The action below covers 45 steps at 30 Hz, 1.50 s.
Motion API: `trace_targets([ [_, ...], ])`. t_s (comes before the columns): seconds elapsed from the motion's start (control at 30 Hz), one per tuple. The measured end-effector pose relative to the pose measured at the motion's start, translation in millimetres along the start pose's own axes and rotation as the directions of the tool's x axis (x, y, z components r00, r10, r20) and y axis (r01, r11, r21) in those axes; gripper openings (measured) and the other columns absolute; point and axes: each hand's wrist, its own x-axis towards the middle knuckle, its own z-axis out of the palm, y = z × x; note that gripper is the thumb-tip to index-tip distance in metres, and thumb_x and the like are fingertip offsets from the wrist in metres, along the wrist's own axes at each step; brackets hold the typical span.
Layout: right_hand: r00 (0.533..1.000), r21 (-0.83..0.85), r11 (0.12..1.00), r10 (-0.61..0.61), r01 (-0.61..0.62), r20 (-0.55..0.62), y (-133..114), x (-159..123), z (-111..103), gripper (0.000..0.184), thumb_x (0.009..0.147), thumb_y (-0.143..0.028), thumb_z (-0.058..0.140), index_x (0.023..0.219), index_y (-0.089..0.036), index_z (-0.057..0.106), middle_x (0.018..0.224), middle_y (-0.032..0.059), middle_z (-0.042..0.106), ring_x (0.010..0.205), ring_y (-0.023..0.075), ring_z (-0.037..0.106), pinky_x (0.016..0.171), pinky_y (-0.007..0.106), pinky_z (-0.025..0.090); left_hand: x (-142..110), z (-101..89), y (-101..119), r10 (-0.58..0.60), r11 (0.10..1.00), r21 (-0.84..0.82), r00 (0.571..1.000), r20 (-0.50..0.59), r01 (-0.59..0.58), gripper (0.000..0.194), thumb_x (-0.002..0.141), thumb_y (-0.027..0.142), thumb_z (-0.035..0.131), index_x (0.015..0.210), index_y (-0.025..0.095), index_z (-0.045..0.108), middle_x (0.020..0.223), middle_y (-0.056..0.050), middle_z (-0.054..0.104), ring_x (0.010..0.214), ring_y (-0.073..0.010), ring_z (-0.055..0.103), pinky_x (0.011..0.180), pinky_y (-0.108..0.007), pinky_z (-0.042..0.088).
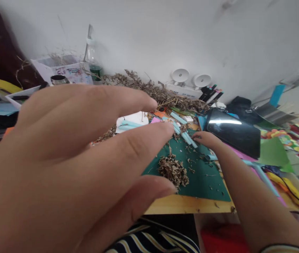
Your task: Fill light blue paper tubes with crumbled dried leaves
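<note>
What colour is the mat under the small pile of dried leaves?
The mat is dark green, seen best in the head view.

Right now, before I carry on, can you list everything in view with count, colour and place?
leaf clump: one, brown, on mat
mat: one, green, on table
table: one, pale wood, below mat
dried plants: uncounted, brown, along wall
paper tubes: several, light blue, mostly mat's far side
bottle: one, clear and green, by wall
two-disc device: one, white, by wall
pens: several, mixed, beside device
glossy panel: one, black, right
Other clutter: too jumbled to count
left hand: one, bare, foreground
right hand: one, bare, near tubes
</note>
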Motion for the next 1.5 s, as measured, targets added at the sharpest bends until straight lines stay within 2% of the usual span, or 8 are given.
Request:
trace_targets([
  [0.2, 0.962, 0.175, 0.977, 0.158, -0.120, -0.222, 2, -16, -10, 0.019, 0.064, -0.025, 0.049, 0.073, -0.019, 0.064, 0.078, 0.0053, 0.065, 0.072, 0.0203, 0.058, 0.069, 0.034, 0.043, 5, 7.6, -1, 0.137, 0.950, 0.267, 0.985, 0.109, -0.162, 0.026, 0.078, 0.041, 0.041, 0.094, 0.027, 0.054, 0.104, 0.001, 0.055, 0.093, -0.0260, 0.050, 0.079, -0.045, 0.036],
  [0.33, 0.881, 0.341, 0.931, 0.265, -0.128, -0.392, -11, -35, -27, 0.022, 0.064, -0.032, 0.051, 0.077, -0.018, 0.062, 0.068, 0.0032, 0.062, 0.061, 0.0167, 0.055, 0.061, 0.033, 0.044, 23, 36.9, -15, 0.227, 0.971, 0.003, 0.928, 0.294, -0.238, 0.025, 0.078, 0.042, 0.043, 0.090, 0.024, 0.057, 0.097, -0.001, 0.057, 0.090, -0.0206, 0.051, 0.084, -0.041, 0.035],
  [0.5, 0.775, 0.641, 0.767, 0.380, 0.042, -0.505, -65, -71, -33, 0.022, 0.068, -0.035, 0.051, 0.081, -0.019, 0.056, 0.066, -0.0002, 0.059, 0.052, 0.0108, 0.051, 0.052, 0.026, 0.043, 36, 140.3, -48, 0.017, 0.781, -0.588, 0.934, 0.356, 0.210, 0.030, 0.077, 0.041, 0.045, 0.095, 0.019, 0.053, 0.097, -0.006, 0.056, 0.087, -0.0152, 0.053, 0.077, -0.030, 0.043],
  [0.67, 0.893, 0.769, 0.635, 0.303, 0.072, -0.334, -128, -91, -14, 0.014, 0.064, -0.030, 0.056, 0.074, -0.020, 0.058, 0.065, -0.0013, 0.057, 0.054, 0.0103, 0.049, 0.054, 0.026, 0.040, 15, 204.1, -49, -0.123, 0.563, -0.669, 0.849, 0.513, 0.486, 0.044, 0.073, 0.040, 0.051, 0.110, 0.018, 0.040, 0.098, -0.008, 0.054, 0.080, -0.0143, 0.053, 0.069, -0.029, 0.044],
  [0.97, 0.899, 0.823, 0.567, 0.344, 0.031, -0.271, -122, -92, -1, 0.014, 0.061, -0.028, 0.059, 0.071, -0.019, 0.059, 0.056, -0.0035, 0.052, 0.051, 0.0092, 0.044, 0.052, 0.025, 0.035, 14, 208.8, -57, -0.217, 0.711, -0.519, 0.850, 0.480, 0.475, 0.016, 0.071, 0.022, 0.051, 0.086, 0.016, 0.051, 0.073, 0.000, 0.055, 0.064, -0.0094, 0.051, 0.062, -0.023, 0.042],
  [1.13, 0.863, 0.918, 0.387, 0.430, 0.090, -0.266, -113, -98, 9, 0.015, 0.062, -0.030, 0.059, 0.073, -0.020, 0.057, 0.056, -0.0046, 0.049, 0.048, 0.0072, 0.042, 0.047, 0.023, 0.034, 12, 213.3, -65, -0.162, 0.799, -0.444, 0.856, 0.492, 0.406, 0.022, 0.077, 0.023, 0.044, 0.097, 0.018, 0.048, 0.090, -0.005, 0.057, 0.076, -0.0119, 0.054, 0.066, -0.024, 0.043],
  [1.37, 0.850, 0.978, 0.116, 0.485, 0.172, -0.207, -121, -86, 25, 0.015, 0.063, -0.030, 0.057, 0.075, -0.020, 0.055, 0.055, -0.0056, 0.048, 0.047, 0.0060, 0.043, 0.045, 0.021, 0.037, 10, 206.5, -75, -0.084, 0.981, 0.192, 0.821, 0.565, -0.032, 0.033, 0.081, 0.028, 0.037, 0.113, 0.023, 0.045, 0.102, -0.009, 0.053, 0.090, -0.0244, 0.051, 0.074, -0.038, 0.037],
  [1.5, 0.859, 0.983, 0.023, 0.483, 0.182, -0.170, -128, -83, 24, 0.016, 0.062, -0.030, 0.059, 0.075, -0.020, 0.055, 0.058, -0.0056, 0.049, 0.051, 0.0058, 0.046, 0.049, 0.022, 0.041, 12, 199.6, -64, -0.028, 0.999, 0.035, 0.844, 0.535, 0.011, 0.042, 0.080, 0.049, 0.034, 0.108, 0.021, 0.048, 0.108, -0.008, 0.051, 0.097, -0.0244, 0.048, 0.078, -0.038, 0.037],
])
